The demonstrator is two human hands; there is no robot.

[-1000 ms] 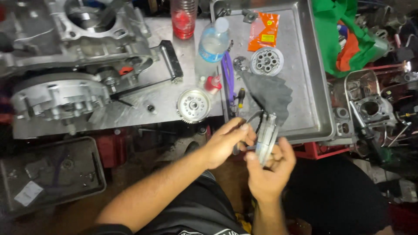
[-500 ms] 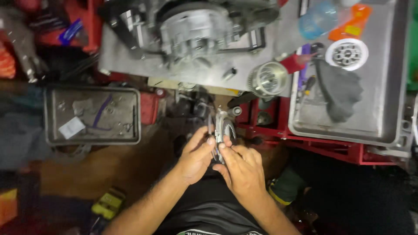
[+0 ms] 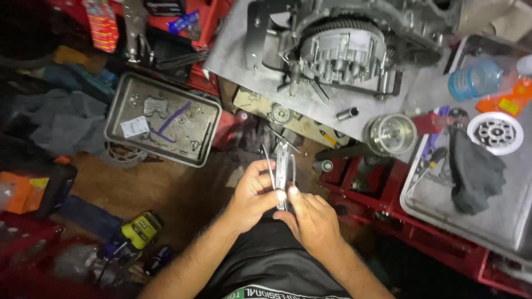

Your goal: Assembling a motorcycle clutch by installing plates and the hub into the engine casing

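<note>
My left hand [image 3: 252, 198] and my right hand [image 3: 311, 218] both grip a stack of thin round metal plates [image 3: 281, 167], held on edge over my lap. The left thumb and the right fingertips meet at the lower rim of the stack. Above the hands, on a grey bench, lies an engine case with a toothed clutch basket [image 3: 339, 49]. A loose round metal hub [image 3: 390, 134] sits at the bench's near edge.
A metal tray [image 3: 501, 218] at the right holds a dark rag [image 3: 474, 169], a white round plate [image 3: 495, 133] and a blue bottle [image 3: 475, 79]. Another tray [image 3: 162, 119] with small parts rests on the floor at the left. A yellow-green power tool [image 3: 139, 231] lies lower left.
The view has swung left and down, so the bench and right tray slid to the upper right. Both hands have kept hold of the plates and drawn them closer to my body.
</note>
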